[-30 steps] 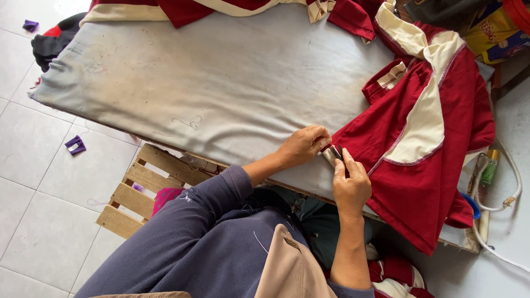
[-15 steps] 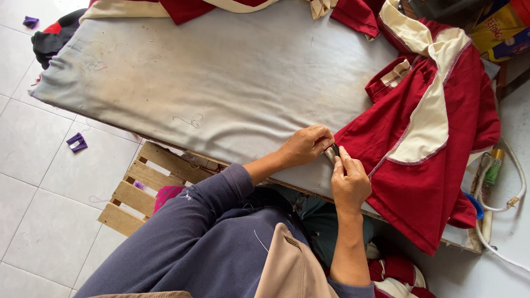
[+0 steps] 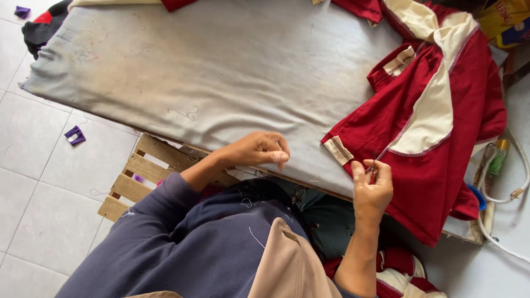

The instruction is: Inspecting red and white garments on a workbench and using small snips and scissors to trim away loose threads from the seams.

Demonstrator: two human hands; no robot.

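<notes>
A red garment point(image 3: 441, 160) with a cream panel point(image 3: 433, 110) lies spread over the right end of a grey padded table point(image 3: 210, 72), one striped cuff point(image 3: 338, 149) pointing left. My right hand point(image 3: 372, 190) is at the garment's lower edge, closed on a small metal tool point(image 3: 373, 166) whose tip touches the red cloth. My left hand point(image 3: 259, 150) hovers over the table's front edge, left of the cuff and apart from the garment. Its fingertips are pinched together, and nothing is clearly visible in them.
More red and cream pieces point(image 3: 364, 8) lie at the table's far edge. A wooden pallet point(image 3: 138, 171) stands on the tiled floor under the table. A white cord point(image 3: 516, 182) and a green object point(image 3: 498, 157) hang at the right; purple scraps point(image 3: 74, 134) dot the floor.
My hands, together at the cuff before, have parted. The left has drawn away to the left; the right stays at the garment with the tool.
</notes>
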